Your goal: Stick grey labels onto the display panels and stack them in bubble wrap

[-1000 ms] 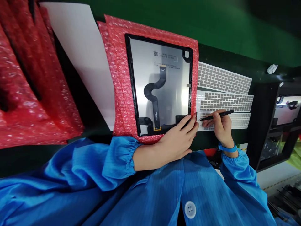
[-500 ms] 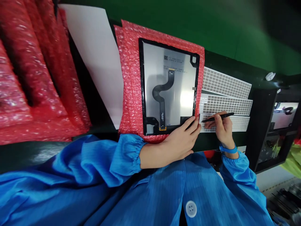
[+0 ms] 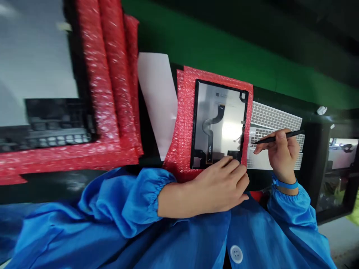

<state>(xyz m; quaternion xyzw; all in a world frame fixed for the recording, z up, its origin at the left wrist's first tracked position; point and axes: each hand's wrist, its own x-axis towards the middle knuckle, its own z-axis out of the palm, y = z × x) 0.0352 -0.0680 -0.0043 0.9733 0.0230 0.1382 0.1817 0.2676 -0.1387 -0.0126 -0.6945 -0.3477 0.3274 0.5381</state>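
Observation:
A tablet display panel (image 3: 224, 130) lies with its metal back up on red bubble wrap (image 3: 182, 123). A curved black flex cable (image 3: 210, 138) runs down its middle. My left hand (image 3: 218, 183) rests over the panel's lower right edge, fingers bent down and thumb apart; its fingertips are partly hidden. Between the fingers of my right hand (image 3: 283, 153) is a slim black pointed tool (image 3: 266, 140), pointing left. This hand hovers over the white sheets of small grey rectangles (image 3: 276, 115) right of the panel. Whether the tip touches a sheet, I cannot tell.
At left, another panel (image 3: 36, 67) lies on thick stacked red bubble wrap (image 3: 112, 86). A white sheet (image 3: 158, 97) is between the two stacks. A black box-like frame (image 3: 316, 164) stands at right, near a crumpled white scrap (image 3: 321, 110).
My view has swung left, showing more of the left-hand panel. The right hand has lifted the tool tip slightly away from the panel's edge. My left fingers are more bent.

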